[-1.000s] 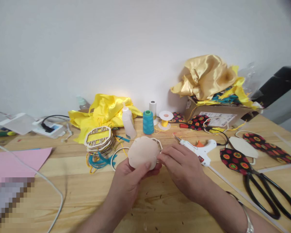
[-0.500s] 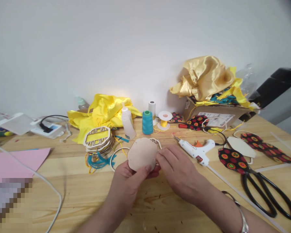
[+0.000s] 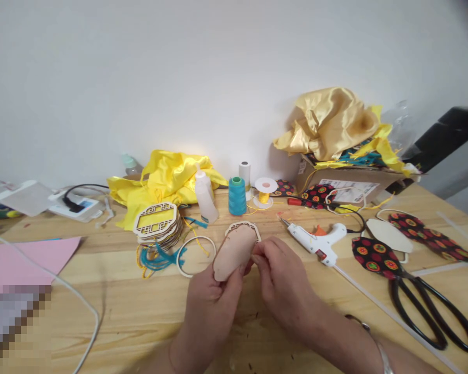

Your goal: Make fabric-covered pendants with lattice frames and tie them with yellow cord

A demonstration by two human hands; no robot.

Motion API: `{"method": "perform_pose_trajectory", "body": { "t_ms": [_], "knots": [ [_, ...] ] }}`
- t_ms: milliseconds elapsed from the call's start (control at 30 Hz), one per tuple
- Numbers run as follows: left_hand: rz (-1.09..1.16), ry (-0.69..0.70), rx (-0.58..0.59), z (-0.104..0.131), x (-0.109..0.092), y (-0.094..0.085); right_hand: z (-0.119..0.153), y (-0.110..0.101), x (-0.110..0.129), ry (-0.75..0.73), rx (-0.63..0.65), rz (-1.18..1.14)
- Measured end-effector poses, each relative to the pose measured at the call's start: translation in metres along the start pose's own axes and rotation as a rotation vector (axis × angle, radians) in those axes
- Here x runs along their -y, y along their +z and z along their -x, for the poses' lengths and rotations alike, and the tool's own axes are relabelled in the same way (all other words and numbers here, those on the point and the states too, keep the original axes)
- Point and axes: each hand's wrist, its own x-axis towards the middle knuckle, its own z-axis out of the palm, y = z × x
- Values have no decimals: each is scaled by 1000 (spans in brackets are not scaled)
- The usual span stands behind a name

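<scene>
My left hand [image 3: 218,298] grips a thin beige piece with a scalloped edge [image 3: 234,250], thumb on its near face, and the piece is tilted edge-on to me. My right hand [image 3: 278,270] is closed in a pinch at the piece's right edge; whatever lies between those fingertips is too small to make out. Behind the piece a wooden lattice frame [image 3: 253,227] shows in part. A pale ring [image 3: 181,265] with yellow cord lies left of my hands. Beyond them stand a teal thread cone [image 3: 237,197] and a squeeze bottle [image 3: 206,200].
A white glue gun [image 3: 315,240] lies to the right, near large black-handled scissors [image 3: 421,306] and patterned fabric [image 3: 376,258]. Stacked lattice frames [image 3: 156,221] and yellow satin [image 3: 167,174] are at left. A cardboard box [image 3: 347,182] holds cloth. A white cable [image 3: 74,296] crosses the left side.
The beige piece has turned from nearly face-on to a steep tilt. My left hand has shifted slightly right, and my right hand stays pinched at its edge.
</scene>
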Motion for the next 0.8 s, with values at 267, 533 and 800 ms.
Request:
{"method": "perform_pose_trajectory", "body": {
  "t_ms": [267, 533, 800],
  "knots": [
    [-304, 285, 38, 2, 8, 1, -7, -2, 4, 395, 129, -415],
    [-1, 310, 337, 1, 0, -13, -17, -15, -14, -113, 21, 214],
    [240, -62, 436, -10, -4, -16, -20, -36, -11, -714, 65, 549]
  ]
}}
